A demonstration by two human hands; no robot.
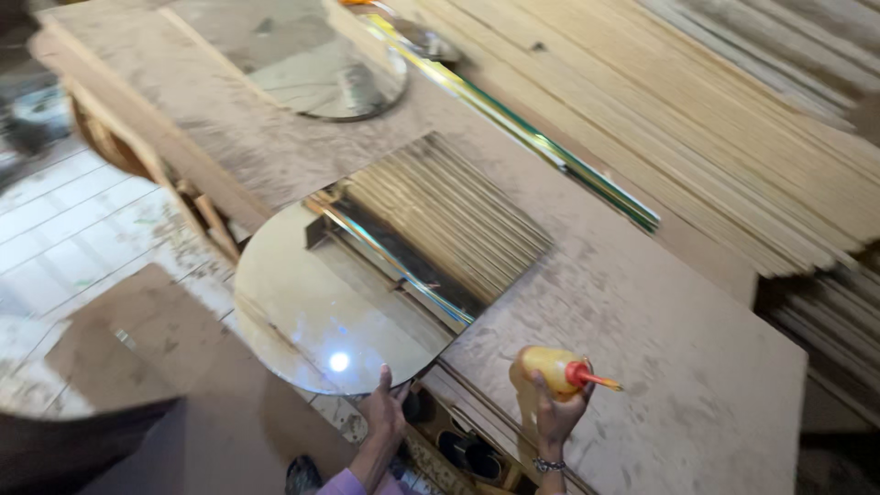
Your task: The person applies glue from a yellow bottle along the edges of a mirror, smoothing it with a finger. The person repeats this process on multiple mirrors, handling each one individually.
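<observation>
dusty brown boards make up the workbench (642,302) under me, with a long stack of pale wooden strips (697,119) lying along its far side and white floor tiles (64,220) showing below on the left. from the head camera, my left hand (383,414) rests at the near edge of an arch-shaped mirror (367,275), thumb up on the glass and fingers under the rim, so it has the edge pinched. the mirror lies flat on the bench with its rounded end hanging out past the bench edge, and it reflects the strips. my right hand (550,411) is closed around a yellow squeeze bottle (550,367), its red nozzle (591,376) pointing right, just beside the mirror's near corner. a second rounded mirror (312,64) lies farther up the bench, and a thin green-edged glass strip (550,151) runs diagonally between the boards and the wood stack.
</observation>
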